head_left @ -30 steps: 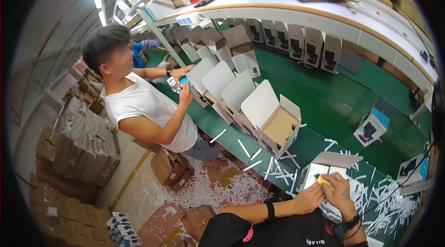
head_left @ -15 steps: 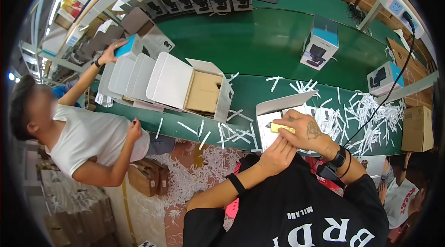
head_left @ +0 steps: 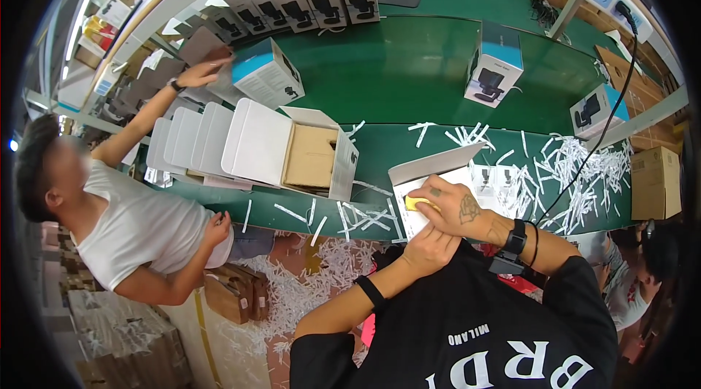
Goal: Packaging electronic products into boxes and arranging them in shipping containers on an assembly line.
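Green counter point(head_left: 383, 142) in a packing area, seen from the head view; white paper strips point(head_left: 588, 170) scattered at right, open cartons point(head_left: 257, 142) lined up at left, co-worker point(head_left: 150, 232) beyond them with one arm stretched toward a blue-and-white box point(head_left: 266, 79). White box point(head_left: 410, 223) sits at the counter's near edge, just in front of the wearer, lid flap point(head_left: 432, 163) raised on the far side. Yellow piece point(head_left: 414, 203) is over the box; can't tell if it touches. Right hand point(head_left: 454, 208) pinches it, thumb and fingers closed. Left hand point(head_left: 431, 250) curled just below, fingertips against the right hand; can't tell if it grips anything. Step looks like handling the yellow piece at the open box; next move probably calls for a steady pinch, clear of the flap. Yellow piece's visible end points left, long axis seemingly left-right, slight tilt, rest hidden by fingers. Box opens upward, flap edge slanting up to the right; its long axis is unclear under the hands.
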`<action>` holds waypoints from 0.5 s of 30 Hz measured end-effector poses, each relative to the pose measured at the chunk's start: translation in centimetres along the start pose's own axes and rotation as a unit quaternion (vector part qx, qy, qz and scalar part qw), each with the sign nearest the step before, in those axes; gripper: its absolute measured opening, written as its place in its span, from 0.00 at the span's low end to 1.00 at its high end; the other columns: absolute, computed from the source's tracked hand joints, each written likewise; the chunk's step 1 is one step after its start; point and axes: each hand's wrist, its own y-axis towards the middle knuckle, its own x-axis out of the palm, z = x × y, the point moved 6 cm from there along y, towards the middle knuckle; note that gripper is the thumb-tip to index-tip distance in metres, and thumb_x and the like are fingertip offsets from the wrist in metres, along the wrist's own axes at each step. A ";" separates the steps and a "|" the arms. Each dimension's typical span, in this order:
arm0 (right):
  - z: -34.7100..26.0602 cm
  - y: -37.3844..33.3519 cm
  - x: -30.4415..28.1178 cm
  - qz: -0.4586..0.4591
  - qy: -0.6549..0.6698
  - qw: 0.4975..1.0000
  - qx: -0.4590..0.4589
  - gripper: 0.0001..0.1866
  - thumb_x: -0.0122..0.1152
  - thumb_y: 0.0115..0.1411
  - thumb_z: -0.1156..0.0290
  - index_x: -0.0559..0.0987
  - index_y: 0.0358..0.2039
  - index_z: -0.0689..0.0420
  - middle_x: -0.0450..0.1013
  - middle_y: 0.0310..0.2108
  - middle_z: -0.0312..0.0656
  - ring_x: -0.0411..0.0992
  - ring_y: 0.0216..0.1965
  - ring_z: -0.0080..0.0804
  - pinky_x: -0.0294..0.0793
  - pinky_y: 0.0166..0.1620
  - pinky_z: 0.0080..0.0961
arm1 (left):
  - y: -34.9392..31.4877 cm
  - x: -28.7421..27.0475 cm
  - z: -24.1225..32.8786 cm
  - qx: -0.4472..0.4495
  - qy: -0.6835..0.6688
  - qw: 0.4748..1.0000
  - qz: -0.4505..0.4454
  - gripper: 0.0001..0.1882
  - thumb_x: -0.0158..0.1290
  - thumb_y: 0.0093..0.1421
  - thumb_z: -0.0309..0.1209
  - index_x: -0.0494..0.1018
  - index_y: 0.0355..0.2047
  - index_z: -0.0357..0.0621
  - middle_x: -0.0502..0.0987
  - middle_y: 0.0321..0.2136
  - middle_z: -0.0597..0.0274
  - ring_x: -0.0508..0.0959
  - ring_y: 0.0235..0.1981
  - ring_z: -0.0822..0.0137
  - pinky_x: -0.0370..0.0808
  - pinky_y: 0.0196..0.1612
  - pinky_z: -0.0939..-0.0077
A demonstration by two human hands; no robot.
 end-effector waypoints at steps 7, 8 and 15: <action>-2.0 2.1 1.2 -0.054 -0.093 0.994 -0.037 0.19 0.66 0.55 0.57 0.81 0.43 0.53 0.74 0.37 0.41 0.78 0.29 0.43 0.79 0.32 0.40 | -0.6 0.2 0.0 -0.008 0.013 1.000 0.011 0.13 0.55 0.53 0.26 0.82 0.39 0.39 0.81 0.33 0.60 0.82 0.35 0.63 0.78 0.39 0.72; -2.1 2.3 1.6 -0.071 -0.113 0.990 -0.038 0.20 0.67 0.53 0.56 0.80 0.43 0.53 0.74 0.37 0.41 0.78 0.29 0.43 0.79 0.32 0.40 | -0.6 0.3 0.0 -0.012 0.013 1.000 0.006 0.13 0.55 0.53 0.26 0.82 0.39 0.40 0.81 0.32 0.60 0.82 0.34 0.64 0.78 0.39 0.72; -2.2 2.2 2.1 -0.039 -0.098 0.993 -0.059 0.16 0.67 0.51 0.59 0.80 0.38 0.52 0.75 0.34 0.39 0.78 0.30 0.43 0.78 0.31 0.40 | -0.7 0.2 0.3 -0.005 0.024 0.999 -0.022 0.13 0.54 0.54 0.26 0.81 0.40 0.39 0.81 0.32 0.60 0.82 0.33 0.65 0.78 0.39 0.73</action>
